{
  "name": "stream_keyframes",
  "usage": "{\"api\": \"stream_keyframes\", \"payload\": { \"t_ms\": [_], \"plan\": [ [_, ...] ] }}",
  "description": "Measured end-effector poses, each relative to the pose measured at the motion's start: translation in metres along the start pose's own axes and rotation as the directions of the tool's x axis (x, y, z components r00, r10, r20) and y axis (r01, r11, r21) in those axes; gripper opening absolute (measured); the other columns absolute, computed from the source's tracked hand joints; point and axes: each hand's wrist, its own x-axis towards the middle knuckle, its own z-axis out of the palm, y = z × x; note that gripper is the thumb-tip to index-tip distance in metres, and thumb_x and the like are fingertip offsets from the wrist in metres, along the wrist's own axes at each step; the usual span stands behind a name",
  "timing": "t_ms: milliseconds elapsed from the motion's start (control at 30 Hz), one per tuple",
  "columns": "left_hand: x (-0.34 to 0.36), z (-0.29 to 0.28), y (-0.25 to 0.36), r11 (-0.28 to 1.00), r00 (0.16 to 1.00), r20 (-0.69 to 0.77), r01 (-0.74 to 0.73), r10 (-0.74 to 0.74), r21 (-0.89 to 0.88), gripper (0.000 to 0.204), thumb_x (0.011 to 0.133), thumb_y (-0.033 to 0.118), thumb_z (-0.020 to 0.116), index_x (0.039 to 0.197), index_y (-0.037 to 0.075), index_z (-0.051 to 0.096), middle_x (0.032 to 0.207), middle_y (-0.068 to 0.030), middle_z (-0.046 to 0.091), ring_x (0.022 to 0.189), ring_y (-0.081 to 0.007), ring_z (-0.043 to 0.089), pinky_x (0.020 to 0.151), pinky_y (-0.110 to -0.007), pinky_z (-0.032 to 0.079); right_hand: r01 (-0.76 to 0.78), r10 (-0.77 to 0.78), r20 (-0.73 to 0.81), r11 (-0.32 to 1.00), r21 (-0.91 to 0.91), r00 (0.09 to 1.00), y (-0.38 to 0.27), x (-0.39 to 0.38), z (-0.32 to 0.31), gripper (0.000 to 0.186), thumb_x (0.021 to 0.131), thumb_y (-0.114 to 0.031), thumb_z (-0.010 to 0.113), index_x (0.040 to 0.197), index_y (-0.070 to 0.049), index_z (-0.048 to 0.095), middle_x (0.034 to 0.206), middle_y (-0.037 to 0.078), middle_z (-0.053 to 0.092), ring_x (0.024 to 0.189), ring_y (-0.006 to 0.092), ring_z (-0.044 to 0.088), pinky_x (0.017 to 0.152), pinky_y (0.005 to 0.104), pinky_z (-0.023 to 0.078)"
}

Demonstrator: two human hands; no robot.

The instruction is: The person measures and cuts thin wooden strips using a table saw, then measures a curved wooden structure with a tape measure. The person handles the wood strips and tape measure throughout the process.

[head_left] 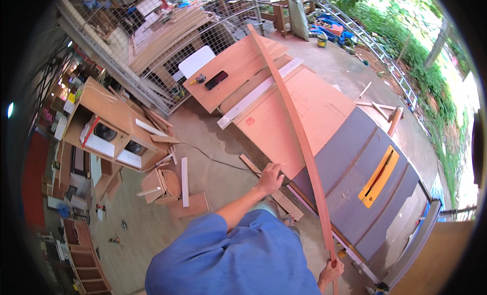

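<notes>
My left hand [271,178] is at the near edge of the pink plywood board [269,132], fingers curled by a small dark item I cannot make out. My right hand [332,272] grips the lower end of a long, narrow wooden strip [299,132], which runs diagonally across the plywood toward the top. A grey saw table [340,183] with a yellow slotted insert [379,173] lies to the right, under part of the strip. A white-faced strip [253,97] lies across the boards.
A farther board [233,61] bears a phone [217,80]. Wooden cabinets [109,117], offcuts [187,203] and a cable [213,155] are on the left floor. A wire-mesh panel [167,41] stands behind. A ladder [380,61] lies along the greenery at right.
</notes>
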Motion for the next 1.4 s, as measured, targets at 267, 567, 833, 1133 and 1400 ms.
{"api": "stream_keyframes", "payload": {
  "t_ms": [267,567,833,1133,1400],
  "plan": [
    [-0.001,-0.096,-0.08,0.955,0.911,-0.286,0.287,-0.298,-0.082,0.053,0.085,0.006,0.073,0.133,0.001,0.052,0.104,-0.0179,0.069,0.101,-0.039,0.066,0.092,-0.049,0.053,0.16,-0.222,0.271,0.959,0.233,0.937,0.006,0.03,-0.011,0.028,0.09,-0.033,0.073,0.105,-0.011,0.081,0.105,0.016,0.077,0.097,0.0368,0.072,0.086,0.0492,0.057],
    [0.113,-0.236,-0.249,0.935,0.822,-0.494,0.352,-0.284,0.048,0.048,0.077,0.012,0.083,0.118,0.002,0.061,0.104,-0.0171,0.065,0.096,-0.0345,0.064,0.091,-0.048,0.05,-0.117,0.094,-0.097,0.959,-0.259,0.991,-0.084,0.092,0.061,0.035,0.098,-0.024,0.063,0.125,-0.003,0.072,0.12,0.017,0.071,0.107,0.0347,0.068,0.095,0.0432,0.053],
    [0.308,-0.322,-0.407,0.846,0.934,-0.301,0.312,-0.19,0.433,0.079,0.075,0.034,0.09,0.134,-0.002,0.053,0.131,-0.0227,0.06,0.127,-0.0394,0.054,0.107,-0.053,0.047,-0.12,0.119,-0.045,0.993,-0.016,0.992,-0.352,0.021,0.123,0.031,0.093,-0.014,0.071,0.121,0.001,0.071,0.114,0.018,0.07,0.11,0.032,0.066,0.096,0.0434,0.052],
    [0.431,-0.339,-0.479,0.715,0.83,0.133,0.372,-0.542,0.592,0.138,0.071,0.049,0.095,0.165,-0.003,0.008,0.146,-0.0273,0.059,0.131,-0.0394,0.062,0.116,-0.05,0.043,-0.404,0.404,0.204,0.914,-0.039,0.892,-0.328,-0.119,0.103,0.035,0.096,-0.016,0.07,0.125,0.004,0.068,0.112,0.018,0.073,0.101,0.0268,0.07,0.091,0.0391,0.055],
    [0.393,-0.345,-0.426,0.739,0.81,0.104,0.464,-0.577,0.489,0.08,0.071,0.038,0.083,0.131,-0.01,0.059,0.141,-0.0311,0.055,0.13,-0.0394,0.055,0.112,-0.048,0.045,-0.298,0.281,0.459,0.954,-0.036,0.843,-0.29,-0.151,0.211,0.037,0.098,-0.021,0.067,0.124,0.005,0.068,0.114,0.018,0.074,0.103,0.0282,0.071,0.095,0.0396,0.055]
  ]
}}
